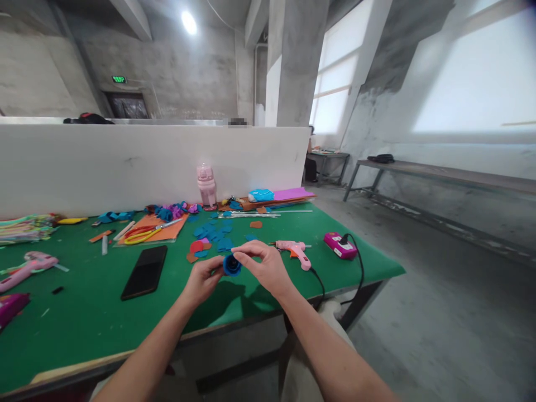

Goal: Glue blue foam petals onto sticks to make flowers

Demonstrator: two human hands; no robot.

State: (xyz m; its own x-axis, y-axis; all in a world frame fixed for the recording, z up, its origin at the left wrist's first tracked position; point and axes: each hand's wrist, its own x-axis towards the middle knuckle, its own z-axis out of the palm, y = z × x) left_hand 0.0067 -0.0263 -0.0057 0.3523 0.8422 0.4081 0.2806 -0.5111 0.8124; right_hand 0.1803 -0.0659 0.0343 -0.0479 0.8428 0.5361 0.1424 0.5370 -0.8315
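Note:
A small dark blue rolled or cupped piece [231,265] is held above the green table [218,304] near its front edge. My left hand [205,277] pinches it from the left side. On its right upper rim, the thumb and fingers of my right hand [263,267] are closed. Scattered blue cut pieces [213,231] lie just behind my hands, with a red round piece [196,247] and brown pieces [191,257] beside them. A pink glue gun [296,250] rests on the table to the right of my right hand.
A black phone [144,272], scissors [146,233] on orange sheets [171,230] and another pink glue gun [31,268] lie to the left. At the right sits a magenta power box [340,245] with a black cord. A pink bottle [206,187] stands by the white partition [159,162].

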